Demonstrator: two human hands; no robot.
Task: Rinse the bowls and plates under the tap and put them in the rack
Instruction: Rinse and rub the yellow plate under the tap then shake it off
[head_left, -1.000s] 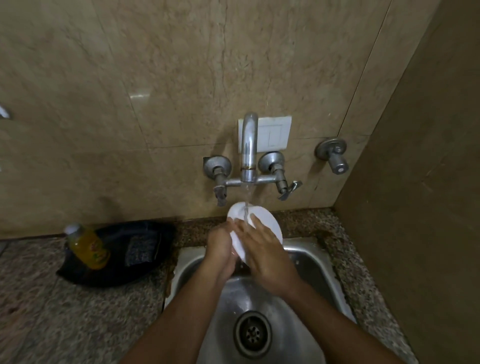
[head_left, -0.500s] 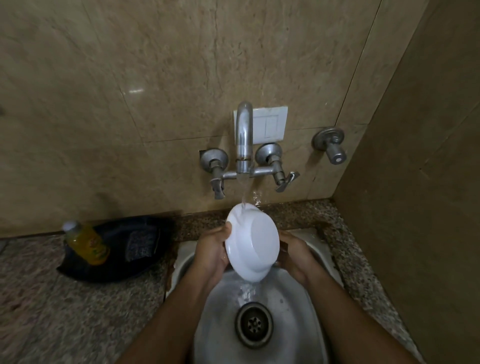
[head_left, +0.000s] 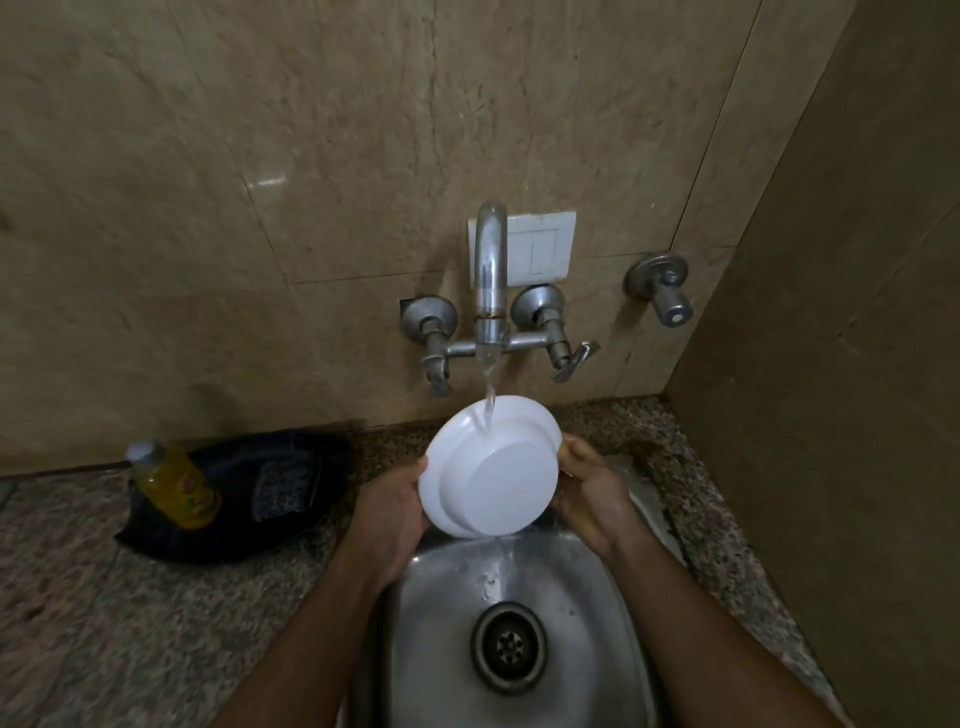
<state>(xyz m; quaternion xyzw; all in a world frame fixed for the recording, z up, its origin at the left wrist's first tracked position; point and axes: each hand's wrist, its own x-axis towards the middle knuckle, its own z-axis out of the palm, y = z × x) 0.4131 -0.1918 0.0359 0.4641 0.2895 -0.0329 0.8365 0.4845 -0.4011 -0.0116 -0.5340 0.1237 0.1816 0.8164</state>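
While water runs, gripping one white plate (head_left: 493, 467) by its opposite edges: left hand (head_left: 389, 512) clamped on the left rim, right hand (head_left: 589, 491) clamped on the right rim, fingers curled behind. Held tilted over the sink (head_left: 613, 623), underside toward the camera, directly below the tap (head_left: 489, 280); stream striking the upper rim and draining off the lower edge into the basin. Judged as the rinsing step, midway through this piece. Next, probably turning to wash the other face, then shaking off and carrying to the rack, which lies out of view, so needing a turn away from the sink and a firm hold on wet, slippery ware. Counted: two hands, one plate, no bowls seen, one tap spout with two valve handles, one separate valve (head_left: 660, 283) on the wall at right, one drain (head_left: 509, 647). On the worktop (head_left: 156, 623) at left, one yellow bottle (head_left: 174, 486) lying on one dark bag (head_left: 260, 499).
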